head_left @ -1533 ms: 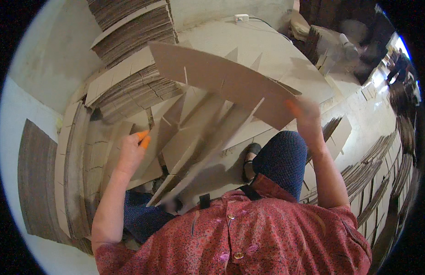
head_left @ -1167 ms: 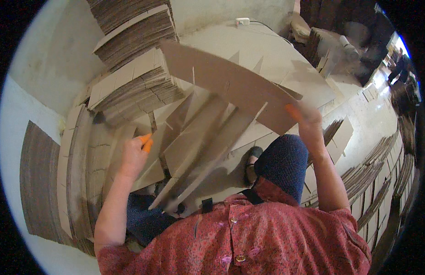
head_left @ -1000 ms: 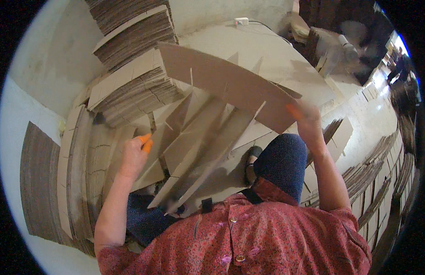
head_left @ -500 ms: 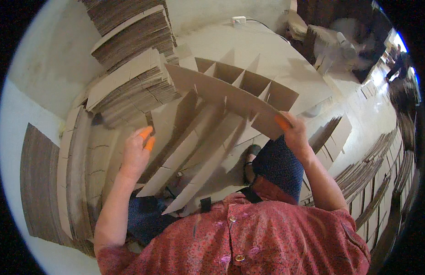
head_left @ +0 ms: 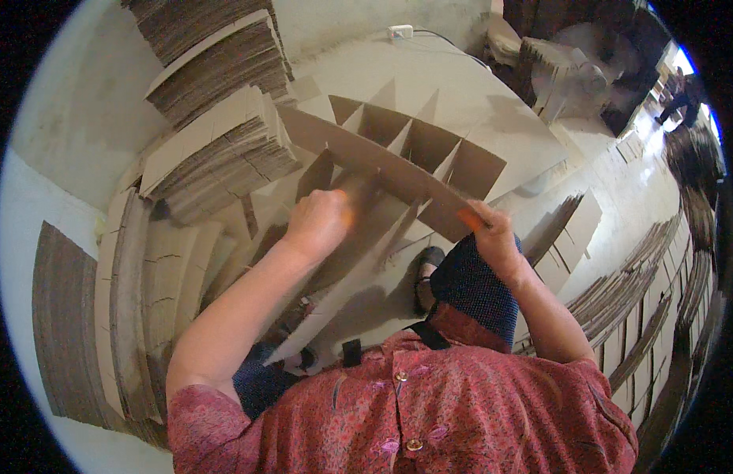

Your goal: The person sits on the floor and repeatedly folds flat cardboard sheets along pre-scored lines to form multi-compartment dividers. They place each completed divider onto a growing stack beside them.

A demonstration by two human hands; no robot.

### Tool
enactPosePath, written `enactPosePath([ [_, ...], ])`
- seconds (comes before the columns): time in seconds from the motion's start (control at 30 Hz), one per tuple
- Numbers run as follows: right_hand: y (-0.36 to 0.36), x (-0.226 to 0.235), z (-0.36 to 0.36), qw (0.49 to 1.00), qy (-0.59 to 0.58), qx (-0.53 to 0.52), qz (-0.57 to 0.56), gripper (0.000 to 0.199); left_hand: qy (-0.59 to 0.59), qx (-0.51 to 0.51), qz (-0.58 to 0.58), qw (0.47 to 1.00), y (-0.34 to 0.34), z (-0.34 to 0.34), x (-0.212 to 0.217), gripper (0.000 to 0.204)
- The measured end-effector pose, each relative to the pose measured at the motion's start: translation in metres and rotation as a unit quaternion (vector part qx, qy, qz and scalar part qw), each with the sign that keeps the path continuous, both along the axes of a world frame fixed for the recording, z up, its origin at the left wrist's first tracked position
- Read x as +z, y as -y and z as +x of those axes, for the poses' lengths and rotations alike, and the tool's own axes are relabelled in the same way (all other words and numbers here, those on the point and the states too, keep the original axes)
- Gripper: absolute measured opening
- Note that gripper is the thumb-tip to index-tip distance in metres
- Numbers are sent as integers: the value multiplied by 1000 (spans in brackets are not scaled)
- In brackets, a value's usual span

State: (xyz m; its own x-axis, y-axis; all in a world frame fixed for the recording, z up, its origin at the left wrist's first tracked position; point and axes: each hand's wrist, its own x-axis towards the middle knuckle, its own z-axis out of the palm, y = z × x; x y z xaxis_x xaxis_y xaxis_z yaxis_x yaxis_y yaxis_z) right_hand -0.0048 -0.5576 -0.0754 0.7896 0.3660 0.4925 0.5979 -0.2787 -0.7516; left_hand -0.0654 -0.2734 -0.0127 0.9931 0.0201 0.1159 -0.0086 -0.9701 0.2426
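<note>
A cardboard divider grid of interlocked strips stands in front of me, its far cells open upward. Its long near strip runs slantwise, and my right hand grips the right end with orange-covered fingertips. Several cross strips slope from it toward my lap. At the left ones my left hand is closed, its orange-covered fingertips blurred by motion. It appears to pinch a cross strip just below the long one; the exact contact is hidden.
Stacks of slotted cardboard stand at the left, with taller piles behind. Many cardboard strips lean in rows at the right. A pale board lies beyond the grid, with a white plug block and cable behind. A person is far right.
My left hand has moved right and forward from beside the stack to the cross strips, its fingers closing. My right hand keeps its hold on the long strip.
</note>
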Motion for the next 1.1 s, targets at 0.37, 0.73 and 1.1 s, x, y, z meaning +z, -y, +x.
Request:
enactPosePath([
  [0.37, 6, 1, -1, 996, -59, 9, -72, 29, 34, -8, -82, 996, -13, 2, 0, 27],
  [0.73, -4, 54, -7, 967, 21, 86, -239, 59, -19, 67, -9, 998, -77, 40, 5, 18],
  [1.1, -28, 61, 12, 963, 69, 110, -235, 61, 81, 54, -115, 989, -114, 38, 13, 34],
])
